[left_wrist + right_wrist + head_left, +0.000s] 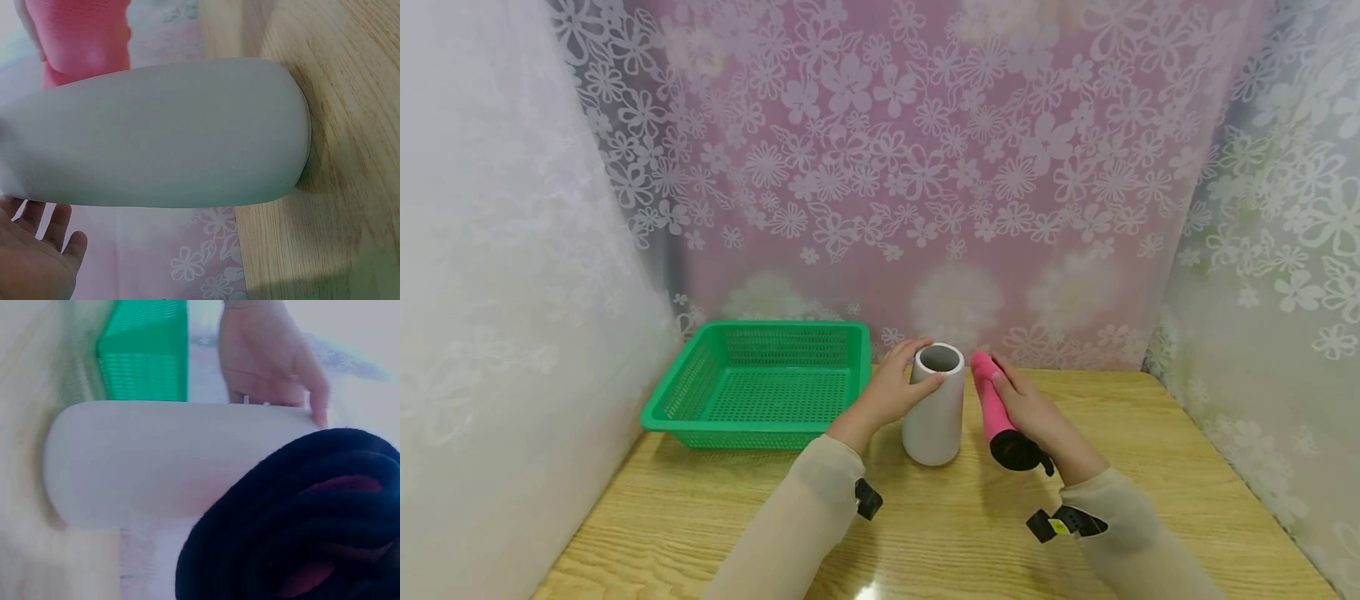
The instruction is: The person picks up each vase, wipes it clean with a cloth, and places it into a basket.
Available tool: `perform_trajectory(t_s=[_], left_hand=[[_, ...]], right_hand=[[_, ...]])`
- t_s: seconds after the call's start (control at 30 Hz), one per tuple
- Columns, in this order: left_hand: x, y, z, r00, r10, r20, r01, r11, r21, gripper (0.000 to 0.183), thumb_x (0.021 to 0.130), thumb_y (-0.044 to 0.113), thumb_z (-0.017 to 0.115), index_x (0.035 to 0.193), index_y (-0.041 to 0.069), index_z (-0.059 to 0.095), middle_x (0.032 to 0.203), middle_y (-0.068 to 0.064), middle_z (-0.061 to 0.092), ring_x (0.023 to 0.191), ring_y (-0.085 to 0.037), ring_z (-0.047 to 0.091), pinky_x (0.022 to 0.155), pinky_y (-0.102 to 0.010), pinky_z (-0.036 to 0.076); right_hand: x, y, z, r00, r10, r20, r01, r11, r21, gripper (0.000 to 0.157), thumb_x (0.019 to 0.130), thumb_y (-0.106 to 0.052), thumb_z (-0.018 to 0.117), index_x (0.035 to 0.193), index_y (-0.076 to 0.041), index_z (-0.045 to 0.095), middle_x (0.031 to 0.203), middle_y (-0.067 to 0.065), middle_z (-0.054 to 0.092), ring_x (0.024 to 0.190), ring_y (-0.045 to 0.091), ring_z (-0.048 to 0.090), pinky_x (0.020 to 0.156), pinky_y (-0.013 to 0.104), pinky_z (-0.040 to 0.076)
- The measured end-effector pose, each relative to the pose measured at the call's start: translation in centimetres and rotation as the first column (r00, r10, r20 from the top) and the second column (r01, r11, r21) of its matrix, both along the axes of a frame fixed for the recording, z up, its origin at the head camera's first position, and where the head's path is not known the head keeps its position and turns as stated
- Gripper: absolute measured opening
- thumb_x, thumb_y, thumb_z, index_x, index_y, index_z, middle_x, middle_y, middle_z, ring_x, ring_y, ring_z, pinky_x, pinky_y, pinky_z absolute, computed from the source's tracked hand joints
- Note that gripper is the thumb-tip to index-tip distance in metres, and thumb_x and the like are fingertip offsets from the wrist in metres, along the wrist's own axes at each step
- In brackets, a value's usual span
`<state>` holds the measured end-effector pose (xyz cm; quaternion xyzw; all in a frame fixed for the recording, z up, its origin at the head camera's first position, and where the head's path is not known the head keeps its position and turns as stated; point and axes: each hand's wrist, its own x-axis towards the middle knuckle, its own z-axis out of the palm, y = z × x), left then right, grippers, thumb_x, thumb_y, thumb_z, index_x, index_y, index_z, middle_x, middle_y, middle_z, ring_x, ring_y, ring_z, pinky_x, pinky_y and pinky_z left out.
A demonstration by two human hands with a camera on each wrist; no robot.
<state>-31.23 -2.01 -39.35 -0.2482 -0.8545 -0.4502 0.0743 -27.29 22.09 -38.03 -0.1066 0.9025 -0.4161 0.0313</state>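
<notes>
In the head view a white vase point(934, 417) with an open round mouth stands upright on the wooden table. My left hand point(895, 385) holds it near the rim, thumb on the near side and fingers round the far left side. My right hand point(1028, 408) grips a rolled pink cloth point(990, 398) with a black end, tilted, just right of the vase. The right wrist view shows that black end point(262, 506) close up, its layers wound with pink between them. The vase point(162, 134) fills the left wrist view, with the pink cloth point(81, 37) behind it.
A green perforated basket point(658, 423) sits on the table left of the vase. Behind the table point(925, 533) hangs a pinkish curtain point(925, 208) with white flowers, and pale sheets close off both sides. Both wrists wear black straps with small devices.
</notes>
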Motion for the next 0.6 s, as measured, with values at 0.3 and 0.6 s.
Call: perform_trajectory(t_s=[0.3, 0.6], left_hand=[[0.1, 0.0, -0.1, 1.0, -0.003, 0.016, 0.002, 1.0, 0.018, 0.066, 0.095, 0.045, 0.067, 0.151, 0.019, 0.046, 0.154, -0.001, 0.041, 0.145, -0.024, 0.034, 0.111, -0.055, 0.036], [0.1, 0.0, 0.0, 1.0, 0.0, 0.003, 0.0, 1.0, 0.001, 0.065, 0.095, 0.045, 0.067, 0.151, 0.02, 0.045, 0.154, -0.002, 0.041, 0.145, -0.024, 0.033, 0.112, -0.054, 0.034]], right_hand=[[0.9, -0.6, 2.4, 0.993, 0.008, -0.119, -0.011, 1.0, -0.029, 0.062, 0.11, -0.041, 0.03, 0.163, -0.015, 0.01, 0.161, 0.028, 0.018, 0.142, 0.05, 0.025, 0.111, 0.07, 0.021], [1.2, -1.8, 2.7, 0.959, -0.011, -0.285, -0.023, 0.993, -0.117, 0.059, 0.11, -0.034, 0.033, 0.162, -0.015, 0.014, 0.161, 0.025, 0.019, 0.139, 0.047, 0.031, 0.111, 0.067, 0.025]])
